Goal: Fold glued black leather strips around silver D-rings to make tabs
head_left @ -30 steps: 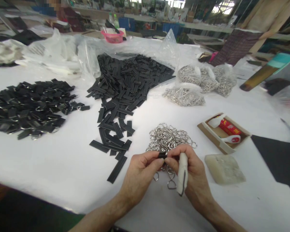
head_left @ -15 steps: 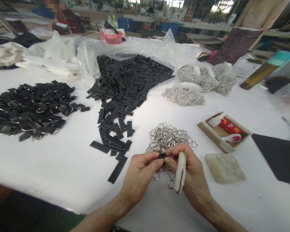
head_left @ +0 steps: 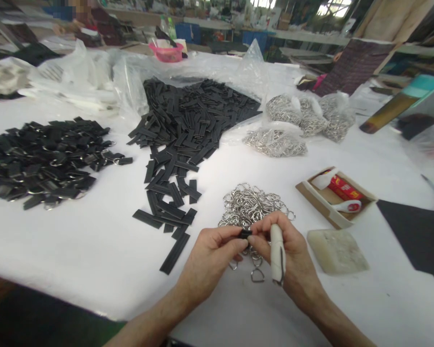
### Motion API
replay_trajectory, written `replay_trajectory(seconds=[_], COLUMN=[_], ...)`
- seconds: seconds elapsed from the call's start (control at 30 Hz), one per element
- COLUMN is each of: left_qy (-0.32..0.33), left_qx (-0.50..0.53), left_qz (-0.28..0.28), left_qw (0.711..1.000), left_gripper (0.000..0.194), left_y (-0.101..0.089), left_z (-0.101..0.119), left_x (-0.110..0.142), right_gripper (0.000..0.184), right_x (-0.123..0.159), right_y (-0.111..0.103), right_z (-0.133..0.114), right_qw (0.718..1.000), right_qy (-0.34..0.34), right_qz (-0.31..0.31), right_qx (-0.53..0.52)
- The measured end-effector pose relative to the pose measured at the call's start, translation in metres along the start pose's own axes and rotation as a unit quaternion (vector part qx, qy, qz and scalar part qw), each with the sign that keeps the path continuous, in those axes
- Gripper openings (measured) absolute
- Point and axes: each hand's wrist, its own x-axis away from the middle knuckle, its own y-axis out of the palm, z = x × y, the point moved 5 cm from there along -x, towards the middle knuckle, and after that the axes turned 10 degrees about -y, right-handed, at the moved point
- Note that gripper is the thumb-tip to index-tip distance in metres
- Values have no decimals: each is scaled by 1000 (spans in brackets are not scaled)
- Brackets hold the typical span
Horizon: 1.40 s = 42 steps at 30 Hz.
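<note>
Over a heap of metal D-rings (head_left: 251, 202), both hands pinch a small black strip (head_left: 245, 233). My left hand (head_left: 210, 255) grips its left part between thumb and fingers. At the other end of the strip are the thumb and fingertips of my right hand (head_left: 289, 250). An off-white, stubby cylindrical object (head_left: 277, 253) with a dark slit is also tucked among the right fingers; its exact kind is unclear. Whether a ring sits in the strip is hidden by the fingers. A single D-ring (head_left: 257, 275) lies just below the hands.
Loose black strips (head_left: 169, 207) trail from a large pile (head_left: 191, 111). Black loops with rings (head_left: 43, 164) are heaped at left. Bagged rings (head_left: 275, 142), an open cardboard box (head_left: 316, 205), a translucent block (head_left: 336, 250) and a bottle (head_left: 394, 108) lie at right.
My right hand has turned slightly, so the off-white object has shifted a little right. More of the strip shows between the fingertips, and the single D-ring below is more exposed.
</note>
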Motion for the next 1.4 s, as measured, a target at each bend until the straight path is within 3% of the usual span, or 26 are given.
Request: replay_trajectory(seconds=[0.13,0.33,0.8,1.2,1.4], left_qy=[-24,-27,-86,-53,-63], left_qx=[31,36,111,73,116], left_qz=[-21,7,2,9,-12], left_qw=[999,999,990,996,991], left_gripper=[13,14,12,14,15], left_y=[2,2,1,3,-1], left_z=[-4,-7,-14,-11,-14], left_x=[-3,-4,-10,-8,-10], right_gripper=[18,17,17,16,16], right_x=[-2,-1,1,-2,-1], right_y=[2,3,6,5,3], right_z=[2,2,5,3,3], right_qw=[1000,1000,1000,1000,1000], right_qy=[9,16,22,4,-4], right_qz=[-2,-8,-11,11,-1], right_qx=[-9,1,-15,6,-27])
